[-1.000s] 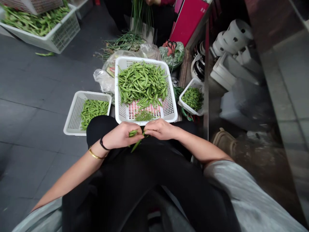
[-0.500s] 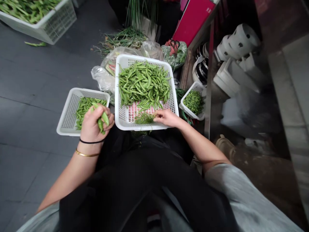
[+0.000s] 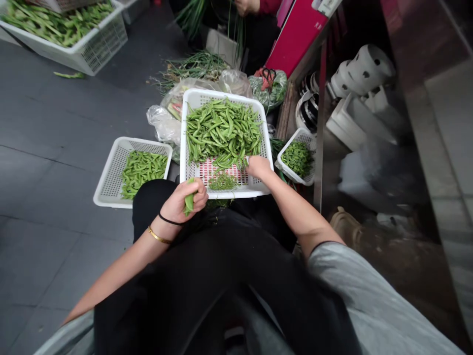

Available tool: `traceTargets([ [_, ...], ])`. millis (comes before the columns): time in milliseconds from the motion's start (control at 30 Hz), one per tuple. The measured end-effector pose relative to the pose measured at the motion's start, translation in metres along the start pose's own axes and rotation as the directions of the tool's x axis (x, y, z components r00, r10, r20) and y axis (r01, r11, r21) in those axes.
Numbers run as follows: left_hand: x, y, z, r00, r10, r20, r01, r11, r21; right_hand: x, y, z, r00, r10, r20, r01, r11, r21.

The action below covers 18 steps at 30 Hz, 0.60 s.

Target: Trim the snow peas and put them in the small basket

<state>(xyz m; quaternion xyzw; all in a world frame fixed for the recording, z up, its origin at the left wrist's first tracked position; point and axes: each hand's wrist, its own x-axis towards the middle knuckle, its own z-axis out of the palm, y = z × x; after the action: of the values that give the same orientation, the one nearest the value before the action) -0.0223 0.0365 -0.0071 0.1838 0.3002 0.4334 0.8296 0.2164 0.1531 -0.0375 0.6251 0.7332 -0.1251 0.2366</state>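
Note:
My left hand (image 3: 190, 195) is closed around a few green pea pods (image 3: 189, 201), just outside the near left corner of a white plastic basket (image 3: 184, 148). Inside that basket lies a big heap of pea pods (image 3: 225, 129). My right hand (image 3: 257, 166) reaches in at the heap's near right edge, its fingers bent together; whatever they grip is hidden. A small pile of thin green trimmings (image 3: 222, 181) rests at the basket's near side. To the left, a second white basket (image 3: 107, 185) on the floor contains more pea pods (image 3: 142, 170).
At right stands a small basket (image 3: 291, 170) of leafy greens, beside a metal edge (image 3: 318, 148). Plastic bags (image 3: 164, 123) and scallions (image 3: 199, 66) lie beyond. A large crate (image 3: 105, 49) of green pods is far left. Another person's hand (image 3: 247, 7) shows at the top.
My left hand has moved right, from over the left basket to the middle basket's near corner, still with pods. My right hand has shifted from the trimmings up to the heap's edge.

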Motion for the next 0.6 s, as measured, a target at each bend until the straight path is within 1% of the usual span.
traceTargets([
  [67, 0.001, -0.005, 0.005, 0.998, -0.001, -0.06, 0.004, 0.998, 0.061, -0.015, 0.005, 0.003, 0.994, -0.004, -0.108, 0.006, 1.0, 0.024],
  [100, 0.002, -0.008, 0.008, 0.997, -0.004, -0.073, 0.01, 0.997, 0.082, -0.02, 0.008, 0.005, 0.989, 0.004, -0.149, 0.003, 0.999, 0.044],
  [133, 0.004, -0.01, 0.012, 0.997, -0.011, -0.074, 0.018, 0.995, 0.095, -0.022, 0.01, 0.007, 0.986, 0.02, -0.164, -0.009, 0.998, 0.069],
  [167, 0.004, -0.012, 0.015, 0.998, -0.021, -0.064, 0.028, 0.994, 0.106, -0.021, 0.012, 0.009, 0.987, 0.044, -0.154, -0.03, 0.995, 0.093],
  [233, 0.005, -0.015, 0.02, 0.998, -0.04, -0.046, 0.046, 0.989, 0.141, -0.011, 0.013, 0.011, 0.992, 0.089, -0.089, -0.077, 0.989, 0.129],
  [367, 0.0, -0.016, 0.026, 0.997, -0.063, -0.041, 0.07, 0.977, 0.203, 0.019, 0.005, 0.012, 0.996, 0.091, 0.003, -0.09, 0.981, 0.169],
  [500, -0.006, -0.012, 0.02, 0.995, -0.069, -0.068, 0.079, 0.985, 0.153, 0.036, -0.003, 0.009, 0.994, 0.074, 0.086, -0.09, 0.975, 0.202],
  [600, -0.004, -0.009, 0.011, 0.993, -0.062, -0.104, 0.072, 0.992, 0.105, 0.038, 0.002, 0.001, 0.989, 0.067, 0.135, -0.097, 0.969, 0.229],
])
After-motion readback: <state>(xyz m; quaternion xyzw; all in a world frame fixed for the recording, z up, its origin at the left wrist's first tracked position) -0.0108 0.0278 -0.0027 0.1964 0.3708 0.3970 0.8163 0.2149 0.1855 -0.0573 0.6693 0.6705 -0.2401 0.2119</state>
